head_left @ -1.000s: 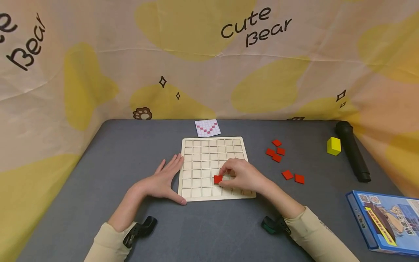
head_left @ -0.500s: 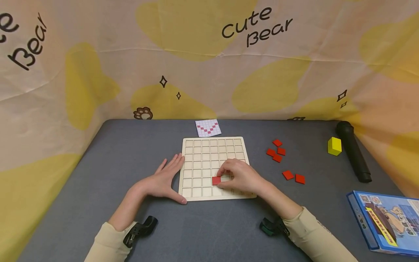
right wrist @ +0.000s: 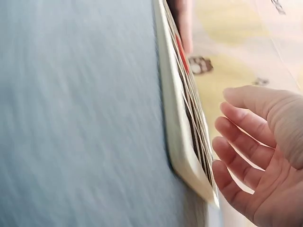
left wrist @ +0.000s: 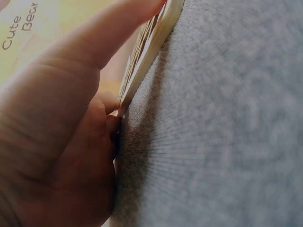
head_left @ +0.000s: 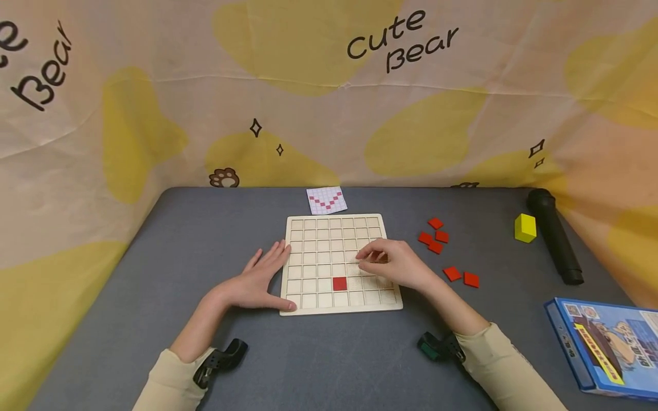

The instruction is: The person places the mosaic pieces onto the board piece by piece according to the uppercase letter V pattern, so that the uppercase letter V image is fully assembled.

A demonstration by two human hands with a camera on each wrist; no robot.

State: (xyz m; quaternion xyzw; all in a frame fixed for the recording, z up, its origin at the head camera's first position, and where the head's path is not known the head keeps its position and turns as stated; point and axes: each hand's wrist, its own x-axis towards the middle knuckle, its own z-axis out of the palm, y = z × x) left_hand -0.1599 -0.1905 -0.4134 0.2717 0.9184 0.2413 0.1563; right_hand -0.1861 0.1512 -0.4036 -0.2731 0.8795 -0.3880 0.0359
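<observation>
A pale wooden grid board (head_left: 316, 245) lies on the grey table, one red square tile (head_left: 340, 283) sitting flat in a cell of its second row from the front. My left hand (head_left: 252, 285) rests at the board's left edge, fingers spread and straight, the thumb over the front left corner. Above the right part of the board is my right hand (head_left: 393, 262), its fingers loosely bent with nothing between them. The right wrist view shows that hand's thumb and fingers (right wrist: 246, 127) apart beside the board's edge.
Several loose red tiles (head_left: 435, 247) lie right of the board. Behind it is a small pattern card (head_left: 327, 201) with a V of red squares. Farther right are a yellow cube (head_left: 525, 228), a black cylindrical object (head_left: 555, 237) and a blue box (head_left: 606, 348).
My right hand has let go of the red tile, which now lies in its cell, and has moved up and to the right. The left hand stays at the board's edge, its thumb slightly shifted.
</observation>
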